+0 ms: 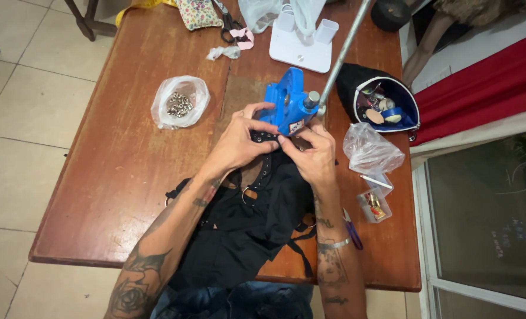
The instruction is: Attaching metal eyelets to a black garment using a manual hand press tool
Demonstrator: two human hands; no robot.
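My left hand (239, 142) and my right hand (313, 156) both pinch a black strap with small metal eyelets (264, 137), the edge of a black garment (245, 227) that lies on the wooden table (121, 165) and hangs over its near edge. The strap sits under the head of a blue hand press (286, 106), whose long metal lever (344, 44) slants up to the right. My right thumb and forefinger are at the press's base.
A clear bag of metal eyelets (180, 101) lies to the left. Right of the press are an open black pouch with small parts (384, 103), a crumpled clear bag (369, 150) and a small clear box (374, 204). A white stand (301, 44) and scissors (229, 23) sit at the back.
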